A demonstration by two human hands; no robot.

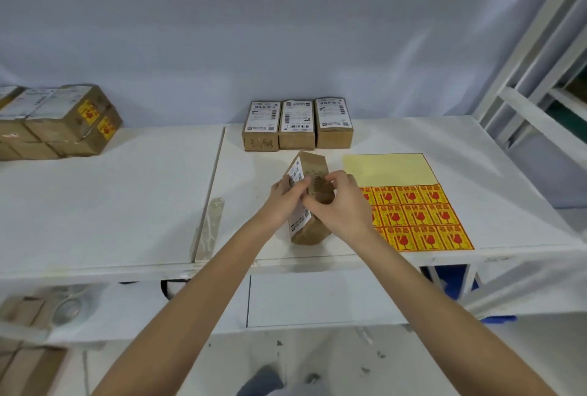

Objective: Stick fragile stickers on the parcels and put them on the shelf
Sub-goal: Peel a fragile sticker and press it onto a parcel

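Held parcel: one brown cardboard parcel [313,195] with a white shipping label stood tilted on the white table [127,205], at the centre of the view, gripped between both hands.
Left hand: the left hand [286,201] curled its fingers around the labelled side, at 9 o'clock of the parcel.
Right hand: the right hand [343,205] wrapped the plain brown side at 3 o'clock, fingers bent over the top edge.
Waiting parcels: three labelled parcels [297,125] lay side by side in a row at 12 o'clock of the held one, touching one another.
Sticker sheet: one yellow sheet [413,201] lay flat at 3 o'clock, just beside the right hand; its far part was bare backing, its near part held red-and-yellow fragile stickers, about eleven in sight, some hidden by the hand.
Finished parcels: a stack of stickered parcels [63,122] sat at 10 o'clock, well apart; two fragile stickers showed, the box count unclear.
Shelf frame: one white frame [524,87] rose at 2 o'clock.
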